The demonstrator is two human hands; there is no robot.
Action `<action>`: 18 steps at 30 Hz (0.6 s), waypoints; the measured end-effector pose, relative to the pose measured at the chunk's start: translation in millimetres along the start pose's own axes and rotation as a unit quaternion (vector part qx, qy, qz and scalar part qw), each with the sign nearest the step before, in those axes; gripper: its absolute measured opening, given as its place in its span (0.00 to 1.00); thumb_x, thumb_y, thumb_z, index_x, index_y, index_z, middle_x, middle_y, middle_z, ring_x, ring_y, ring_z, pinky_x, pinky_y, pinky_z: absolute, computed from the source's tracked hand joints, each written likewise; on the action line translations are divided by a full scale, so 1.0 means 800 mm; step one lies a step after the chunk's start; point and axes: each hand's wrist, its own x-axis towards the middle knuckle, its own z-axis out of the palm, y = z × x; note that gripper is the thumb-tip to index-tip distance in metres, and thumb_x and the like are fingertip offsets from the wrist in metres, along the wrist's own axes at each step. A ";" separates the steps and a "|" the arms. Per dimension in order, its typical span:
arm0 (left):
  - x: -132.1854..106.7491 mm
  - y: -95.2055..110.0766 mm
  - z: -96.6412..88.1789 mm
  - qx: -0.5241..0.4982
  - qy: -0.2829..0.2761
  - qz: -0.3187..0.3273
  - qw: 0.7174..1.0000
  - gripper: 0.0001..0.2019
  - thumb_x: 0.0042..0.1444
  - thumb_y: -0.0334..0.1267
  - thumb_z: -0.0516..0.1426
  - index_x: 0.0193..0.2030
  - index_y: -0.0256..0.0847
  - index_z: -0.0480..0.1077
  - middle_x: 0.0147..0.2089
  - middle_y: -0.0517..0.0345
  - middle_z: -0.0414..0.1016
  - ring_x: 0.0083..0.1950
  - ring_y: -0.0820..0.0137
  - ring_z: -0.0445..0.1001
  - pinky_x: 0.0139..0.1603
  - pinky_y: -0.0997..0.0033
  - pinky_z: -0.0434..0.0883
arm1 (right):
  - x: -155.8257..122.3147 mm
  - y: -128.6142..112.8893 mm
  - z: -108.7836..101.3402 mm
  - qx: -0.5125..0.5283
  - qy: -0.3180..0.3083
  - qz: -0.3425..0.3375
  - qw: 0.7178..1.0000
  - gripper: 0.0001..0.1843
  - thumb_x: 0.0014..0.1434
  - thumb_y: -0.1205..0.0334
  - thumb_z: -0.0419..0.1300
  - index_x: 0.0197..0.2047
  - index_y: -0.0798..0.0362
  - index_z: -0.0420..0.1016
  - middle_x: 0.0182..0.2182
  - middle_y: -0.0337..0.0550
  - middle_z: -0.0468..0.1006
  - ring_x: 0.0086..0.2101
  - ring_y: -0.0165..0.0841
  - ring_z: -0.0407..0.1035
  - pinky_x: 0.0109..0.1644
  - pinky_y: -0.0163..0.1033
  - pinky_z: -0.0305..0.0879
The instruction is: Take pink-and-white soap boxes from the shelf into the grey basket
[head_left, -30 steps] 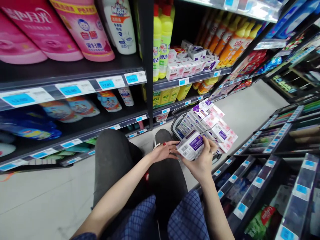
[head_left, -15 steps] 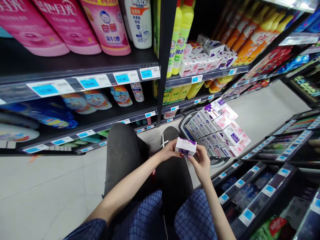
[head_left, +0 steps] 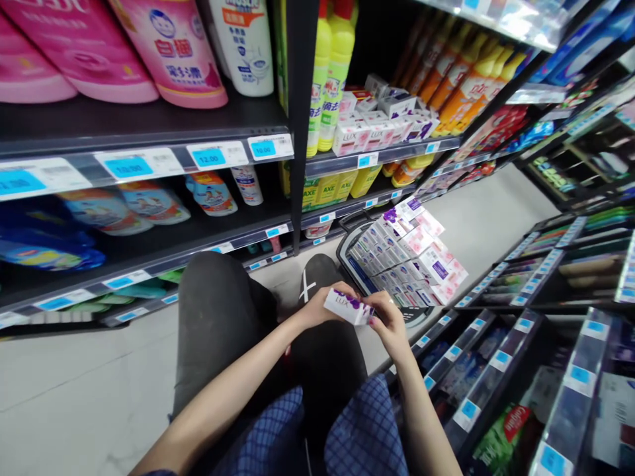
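Observation:
Both my hands hold one white and purple LUX soap box [head_left: 346,305] above my knees. My left hand [head_left: 316,306] grips its left end. My right hand [head_left: 388,322] pinches its right end with closed fingers. Just beyond the hands a shopping basket [head_left: 350,246] stands on the floor, heaped with several more soap boxes [head_left: 413,254] in white, pink and purple. More LUX boxes [head_left: 377,122] are stacked on the middle shelf beside yellow bottles [head_left: 329,73].
Dark shelving [head_left: 149,129] with blue price tags runs along the left, holding pink detergent bottles [head_left: 171,53] and refill pouches. A lower rack [head_left: 501,344] of goods stands close at my right. The pale aisle floor [head_left: 491,211] stretches ahead.
The soap box came out of the basket area and now sits lower and closer to me. It has tilted, and my hands have shifted along its ends.

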 end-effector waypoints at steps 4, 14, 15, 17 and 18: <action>-0.005 -0.008 0.016 -0.049 -0.008 -0.051 0.997 0.23 0.46 0.37 0.65 0.48 0.38 0.62 0.54 0.45 0.65 0.56 0.60 0.65 0.58 0.58 0.62 | -0.002 -0.007 -0.008 -0.039 -0.088 0.055 0.994 0.26 0.51 0.49 0.64 0.50 0.52 0.69 0.46 0.47 0.66 0.47 0.37 0.61 0.50 0.41 0.59; -0.015 -0.016 0.029 -0.053 -0.104 -0.105 0.988 0.33 0.47 0.37 0.64 0.58 0.45 0.54 0.65 0.43 0.52 0.65 0.59 0.55 0.64 0.53 0.57 | -0.013 -0.033 -0.041 -0.136 -0.288 0.088 0.944 0.44 0.39 0.52 0.70 0.58 0.52 0.62 0.51 0.47 0.64 0.50 0.38 0.62 0.55 0.41 0.59; -0.016 -0.014 0.026 -0.044 -0.114 -0.123 0.985 0.34 0.47 0.37 0.64 0.59 0.46 0.54 0.65 0.45 0.53 0.63 0.59 0.59 0.61 0.54 0.61 | -0.014 -0.040 -0.056 -0.159 -0.275 0.084 0.944 0.42 0.37 0.55 0.71 0.56 0.51 0.64 0.50 0.46 0.65 0.48 0.38 0.63 0.54 0.41 0.61; -0.017 -0.014 0.015 0.044 -0.109 -0.141 0.983 0.31 0.50 0.39 0.62 0.60 0.47 0.55 0.64 0.47 0.55 0.60 0.61 0.63 0.59 0.55 0.64 | -0.014 -0.053 -0.099 -0.200 -0.208 0.075 0.954 0.38 0.39 0.59 0.70 0.54 0.51 0.64 0.48 0.46 0.66 0.46 0.37 0.64 0.50 0.41 0.64; -0.017 -0.016 0.007 0.127 -0.100 -0.130 0.978 0.27 0.52 0.40 0.60 0.59 0.47 0.58 0.62 0.49 0.58 0.61 0.60 0.62 0.61 0.53 0.61 | -0.012 -0.058 -0.128 -0.224 -0.154 0.068 0.960 0.36 0.42 0.61 0.68 0.55 0.51 0.62 0.48 0.47 0.66 0.45 0.36 0.64 0.48 0.40 0.65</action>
